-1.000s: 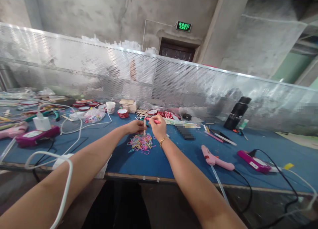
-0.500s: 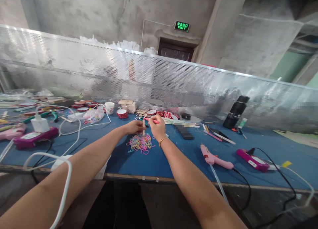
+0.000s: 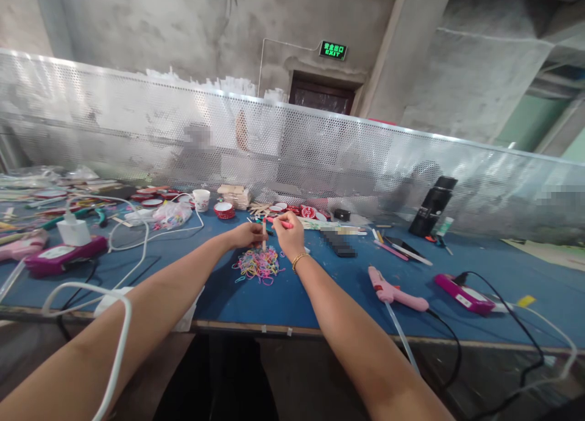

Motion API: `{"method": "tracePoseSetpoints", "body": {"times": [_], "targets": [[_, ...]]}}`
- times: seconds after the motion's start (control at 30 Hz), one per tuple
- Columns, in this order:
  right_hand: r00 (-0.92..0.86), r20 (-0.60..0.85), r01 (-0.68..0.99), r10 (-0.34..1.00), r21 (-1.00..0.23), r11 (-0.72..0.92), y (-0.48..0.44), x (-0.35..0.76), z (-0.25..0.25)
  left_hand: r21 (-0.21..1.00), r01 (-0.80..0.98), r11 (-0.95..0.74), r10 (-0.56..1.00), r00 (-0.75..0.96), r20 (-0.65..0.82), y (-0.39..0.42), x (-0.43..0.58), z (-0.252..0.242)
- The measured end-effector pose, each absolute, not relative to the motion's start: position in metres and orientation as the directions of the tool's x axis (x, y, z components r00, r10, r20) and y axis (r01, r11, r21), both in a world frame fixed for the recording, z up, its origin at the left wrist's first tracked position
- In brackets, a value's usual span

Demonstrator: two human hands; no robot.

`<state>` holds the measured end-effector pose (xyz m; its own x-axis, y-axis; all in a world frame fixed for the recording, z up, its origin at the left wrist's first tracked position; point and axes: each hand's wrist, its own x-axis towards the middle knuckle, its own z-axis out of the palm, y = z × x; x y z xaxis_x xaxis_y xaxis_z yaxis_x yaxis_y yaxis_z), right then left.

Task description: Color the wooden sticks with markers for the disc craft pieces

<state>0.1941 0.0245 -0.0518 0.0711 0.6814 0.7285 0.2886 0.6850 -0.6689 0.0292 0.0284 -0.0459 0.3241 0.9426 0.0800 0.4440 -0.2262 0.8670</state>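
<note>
Near the middle of the blue table (image 3: pixel 283 305), my left hand (image 3: pixel 249 234) pinches a flat wooden craft stick (image 3: pixel 264 233) that stands upright. A red marker pen (image 3: pixel 280 222) is gripped in my right hand (image 3: pixel 289 233), its tip at the upper end of the stick. Whether the tip touches the wood is too small to tell. Just below both hands lies a loose heap of coloured plastic pins (image 3: pixel 259 265), shaped like small safety pins.
To the right lie a pink glue gun (image 3: pixel 397 292), a purple power strip (image 3: pixel 464 292) and a black thermos (image 3: pixel 433 206). Behind my hands are red tins (image 3: pixel 223 210), a paper cup (image 3: pixel 201 199) and stacked wooden sticks (image 3: pixel 234 195). A white cable (image 3: pixel 125 323) loops over the left side.
The view has shifted very slightly. Both hands keep their hold and place, and the marker's tip stays at the top of the craft stick.
</note>
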Motion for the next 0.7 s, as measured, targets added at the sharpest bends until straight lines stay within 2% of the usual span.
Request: {"method": "tracePoseSetpoints", "body": {"times": [0.7], "targets": [[0.053, 0.728, 0.257, 0.683, -0.671, 0.695, 0.0266, 0.1939, -0.053, 0.857, 0.457, -0.237, 0.943, 0.32, 0.091, 0.0301, 0.0282, -0.0465]]}}
